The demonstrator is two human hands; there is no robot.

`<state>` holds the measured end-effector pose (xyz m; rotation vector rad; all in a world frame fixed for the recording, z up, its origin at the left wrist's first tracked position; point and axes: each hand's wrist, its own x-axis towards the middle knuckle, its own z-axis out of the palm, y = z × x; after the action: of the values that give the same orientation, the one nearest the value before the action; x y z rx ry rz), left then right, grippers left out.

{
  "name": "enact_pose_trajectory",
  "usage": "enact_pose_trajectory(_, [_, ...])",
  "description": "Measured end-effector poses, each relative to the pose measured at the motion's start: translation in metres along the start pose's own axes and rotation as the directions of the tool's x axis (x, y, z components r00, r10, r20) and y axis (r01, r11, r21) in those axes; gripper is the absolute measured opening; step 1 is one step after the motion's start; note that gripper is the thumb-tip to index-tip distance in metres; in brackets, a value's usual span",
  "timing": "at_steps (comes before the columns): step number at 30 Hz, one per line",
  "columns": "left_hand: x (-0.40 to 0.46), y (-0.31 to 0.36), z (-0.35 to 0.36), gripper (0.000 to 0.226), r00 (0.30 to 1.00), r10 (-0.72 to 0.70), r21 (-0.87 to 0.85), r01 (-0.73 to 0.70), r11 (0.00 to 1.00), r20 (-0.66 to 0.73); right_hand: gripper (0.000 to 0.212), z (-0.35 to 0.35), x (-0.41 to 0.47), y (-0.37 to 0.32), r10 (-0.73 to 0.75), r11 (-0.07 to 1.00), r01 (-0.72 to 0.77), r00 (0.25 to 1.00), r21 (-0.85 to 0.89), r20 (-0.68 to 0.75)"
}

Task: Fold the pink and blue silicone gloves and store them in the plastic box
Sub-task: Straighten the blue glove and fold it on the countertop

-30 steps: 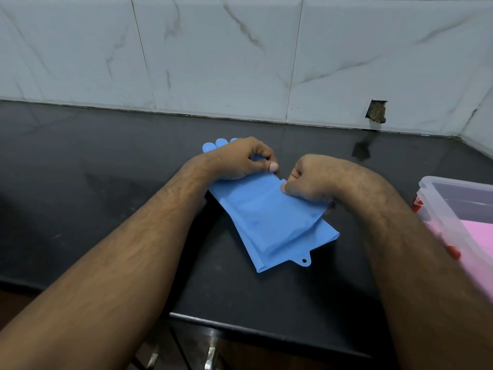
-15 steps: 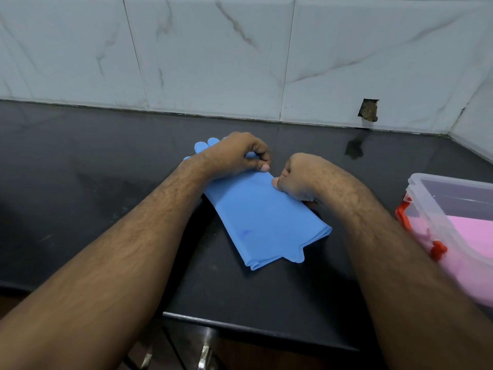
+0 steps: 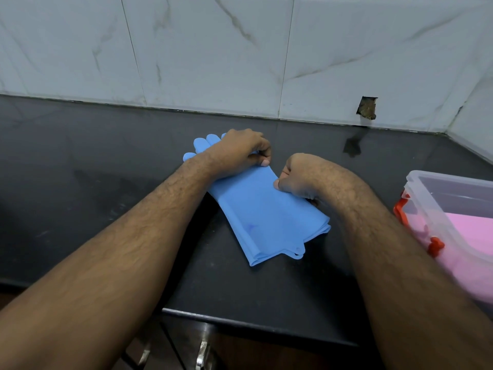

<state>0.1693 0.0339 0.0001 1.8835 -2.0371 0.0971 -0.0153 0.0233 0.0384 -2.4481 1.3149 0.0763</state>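
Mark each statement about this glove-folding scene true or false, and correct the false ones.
1. The blue gloves lie on a black counter. True.
2. The plastic box is empty. False: something pink lies inside it.
3. Both the left hand and the right hand rest on the blue gloves. True.
4. The box stands to the person's left. False: it stands at the right edge.
5. The wall behind is tiled, with a small hole. True.
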Motion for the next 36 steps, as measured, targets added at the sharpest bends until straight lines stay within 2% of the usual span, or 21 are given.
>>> enact_pose_trajectory(5, [-0.002,-0.001,0.006,0.008,1.0,0.007,-0.077,-0.005,0.997,0.027,0.043,0.001,0.002,0.001,0.026,0.999,-0.025,1.0,-0.03,0.014])
enact_pose_trajectory(14, [0.001,-0.009,-0.004,0.013,0.998,-0.052,0.133,0.048,0.99,0.034,0.057,0.002,0.007,0.009,0.04,0.999,-0.04,0.999,-0.02,-0.011])
enact_pose_trajectory(18, [-0.004,-0.015,-0.007,0.016,0.995,-0.103,0.167,0.099,0.981,0.014,0.063,0.003,0.01,0.008,0.053,0.998,-0.053,0.999,-0.034,-0.012])
enact_pose_trajectory(24, [-0.007,-0.016,-0.006,0.017,0.987,-0.152,0.135,0.144,0.98,0.048,0.054,0.009,0.021,0.013,0.062,0.993,-0.048,0.989,0.105,-0.133])
enact_pose_trajectory(30, [-0.006,-0.019,-0.007,0.021,0.975,-0.218,0.126,0.212,0.969,0.032,0.038,0.017,0.029,0.019,0.136,0.988,-0.099,0.913,0.116,-0.385])
enact_pose_trajectory(33, [-0.006,-0.02,-0.008,0.033,0.961,-0.275,0.153,0.27,0.951,0.013,0.032,0.017,0.033,0.021,0.103,0.991,-0.13,0.868,-0.023,-0.487])
enact_pose_trajectory(35, [-0.006,-0.021,-0.009,0.035,0.953,-0.304,0.175,0.297,0.939,0.014,0.025,0.017,0.035,0.021,0.011,0.979,-0.127,0.816,-0.161,-0.578])
enact_pose_trajectory(36, [-0.006,-0.022,-0.008,0.035,0.949,-0.316,0.178,0.308,0.935,0.019,0.021,0.017,0.035,0.02,-0.052,0.981,-0.072,0.794,-0.178,-0.605])
